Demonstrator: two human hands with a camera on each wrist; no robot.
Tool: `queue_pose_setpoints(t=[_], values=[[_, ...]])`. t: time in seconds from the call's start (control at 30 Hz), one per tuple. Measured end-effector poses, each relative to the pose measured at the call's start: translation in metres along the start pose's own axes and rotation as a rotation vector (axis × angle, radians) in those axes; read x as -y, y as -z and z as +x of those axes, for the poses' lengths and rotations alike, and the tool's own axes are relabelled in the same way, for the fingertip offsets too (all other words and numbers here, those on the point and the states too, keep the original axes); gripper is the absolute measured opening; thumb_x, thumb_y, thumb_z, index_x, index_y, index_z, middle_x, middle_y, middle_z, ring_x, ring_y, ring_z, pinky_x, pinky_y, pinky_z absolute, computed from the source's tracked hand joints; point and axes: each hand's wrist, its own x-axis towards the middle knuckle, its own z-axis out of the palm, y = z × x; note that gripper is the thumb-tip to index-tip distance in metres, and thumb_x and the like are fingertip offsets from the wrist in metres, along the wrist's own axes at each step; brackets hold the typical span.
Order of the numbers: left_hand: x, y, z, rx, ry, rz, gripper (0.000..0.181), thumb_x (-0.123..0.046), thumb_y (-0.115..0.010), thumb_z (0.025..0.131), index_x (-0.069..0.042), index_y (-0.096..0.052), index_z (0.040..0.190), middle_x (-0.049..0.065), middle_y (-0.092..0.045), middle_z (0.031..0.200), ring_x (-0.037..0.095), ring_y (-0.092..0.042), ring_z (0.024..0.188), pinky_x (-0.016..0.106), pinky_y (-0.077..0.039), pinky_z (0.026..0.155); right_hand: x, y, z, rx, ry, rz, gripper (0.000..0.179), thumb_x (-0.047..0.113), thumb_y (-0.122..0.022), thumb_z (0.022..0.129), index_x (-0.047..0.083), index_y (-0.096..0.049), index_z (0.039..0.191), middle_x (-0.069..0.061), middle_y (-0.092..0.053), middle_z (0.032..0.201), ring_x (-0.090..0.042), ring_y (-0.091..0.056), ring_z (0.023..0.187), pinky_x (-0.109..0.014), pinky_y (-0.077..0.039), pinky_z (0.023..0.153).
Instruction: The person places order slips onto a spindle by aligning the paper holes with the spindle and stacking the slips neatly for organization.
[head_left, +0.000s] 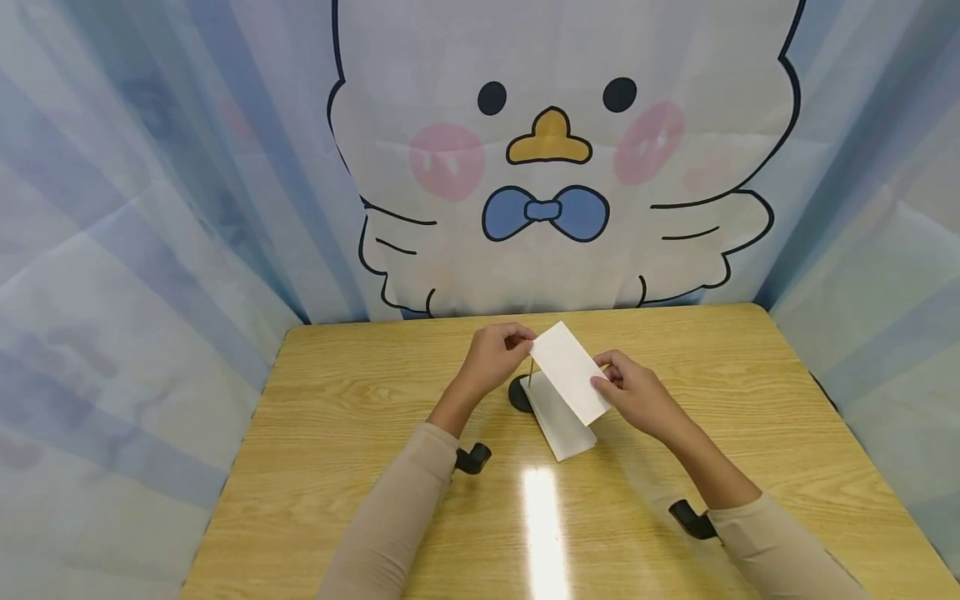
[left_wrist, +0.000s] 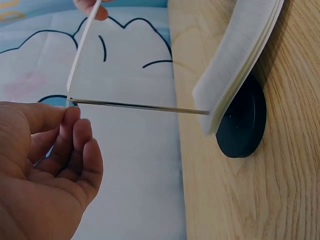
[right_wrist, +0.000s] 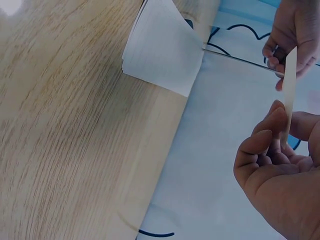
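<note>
A metal spike (left_wrist: 140, 106) rises from a round black base (left_wrist: 245, 125), forming a bill spike on the table. Pierced onto it low down is a stack of white paper slips (head_left: 558, 425), fanned a little and sloping toward the front edge. One white slip (head_left: 572, 375) is held above the stack. My left hand (head_left: 498, 357) pinches its far left corner between thumb and forefinger, right by the spike's tip. With thumb and fingers, my right hand (head_left: 633, 393) grips the slip's opposite side. Whether the tip has gone through the paper cannot be told.
The wooden table (head_left: 337, 467) reaches back to a printed cloth backdrop (head_left: 555, 267) with a cartoon bird. Pale blue curtains (head_left: 112, 333) hang at both sides. Black wrist mounts (head_left: 472, 458) stick out beside the beige sleeves (head_left: 397, 508).
</note>
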Motion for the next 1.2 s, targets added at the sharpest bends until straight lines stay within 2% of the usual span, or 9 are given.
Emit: queue_pose_setpoints(t=[0.23,0.63,0.87,1.2], values=[[0.003,-0.001,0.001,-0.002,0.029,-0.035,0.018,-0.014,-0.064,0.103,-0.01,-0.078,0.114,0.005,-0.075,0.102,0.015,-0.068,0.087,0.029,-0.057,0.074,0.0,-0.001,0.001,0.0,-0.008,-0.012,0.027,0.01,-0.062,0.104,-0.003,-0.058,0.127,-0.009,-0.061,0.088,-0.017,-0.056,0.073,-0.024,-0.047,0.061],[0.003,0.001,0.0,0.005,0.038,-0.049,0.017,-0.014,-0.065,0.103,-0.01,-0.078,0.113,0.006,-0.075,0.102,0.016,-0.068,0.087,0.028,-0.057,0.073,-0.001,-0.004,0.002,0.009,-0.004,0.008,0.026,0.008,-0.062,0.103,-0.003,-0.058,0.126,-0.01,-0.062,0.088,-0.018,-0.057,0.073,-0.024,-0.049,0.061],[0.004,0.0,-0.003,0.015,0.053,-0.051,0.017,-0.014,-0.066,0.102,-0.01,-0.077,0.114,0.005,-0.075,0.103,0.015,-0.069,0.088,0.028,-0.058,0.075,-0.006,-0.011,0.004,0.024,-0.053,0.016,0.028,0.01,-0.063,0.103,-0.002,-0.057,0.128,-0.009,-0.061,0.089,-0.018,-0.054,0.072,-0.024,-0.045,0.058],[0.005,-0.002,-0.002,0.014,0.057,-0.052,0.016,-0.014,-0.066,0.103,-0.01,-0.077,0.114,0.005,-0.075,0.103,0.014,-0.07,0.089,0.027,-0.058,0.074,-0.01,-0.023,0.003,0.007,-0.031,0.022,0.027,0.011,-0.065,0.102,-0.003,-0.058,0.124,-0.008,-0.059,0.088,-0.013,-0.051,0.071,-0.023,-0.043,0.058]])
